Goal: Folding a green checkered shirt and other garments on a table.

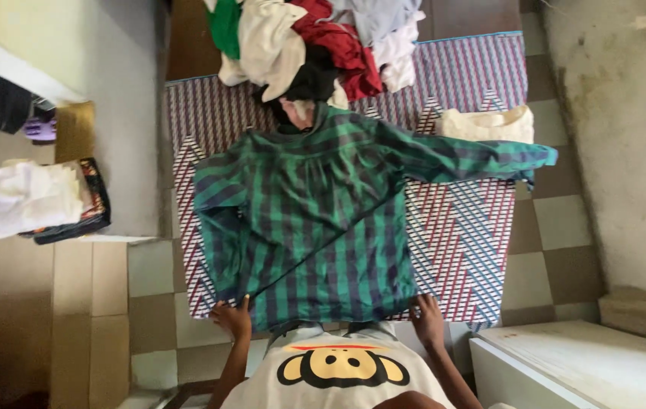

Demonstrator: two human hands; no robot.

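The green and navy checked shirt lies spread flat, back up, on a woven red-and-white patterned mat on the floor; its collar points away from the person, its hem lies at the hands. The left hand rests on the hem at the shirt's near left corner, fingers curled over the cloth edge, apparently pinching it; the right hand lies flat on the hem at the near right corner, fingers together and pressed down. One sleeve stretches out beyond the right hand toward the far right; the other sleeve is folded inward, ahead of the left hand.

Judgement: the step in hand appears to be smoothing and squaring the hem; it is best done with both hands holding the corners level and drawing the cloth taut toward the body, so the diagonal crease across the back flattens.

Edges: the mat's near edge runs just under the hands; tiled floor lies outside the right hand; a pale box stands close beside the right forearm and limits room there. A heap of mixed clothes sits beyond the collar; a folded cream garment lies just beyond the outstretched sleeve. Open mat remains ahead of the right hand.
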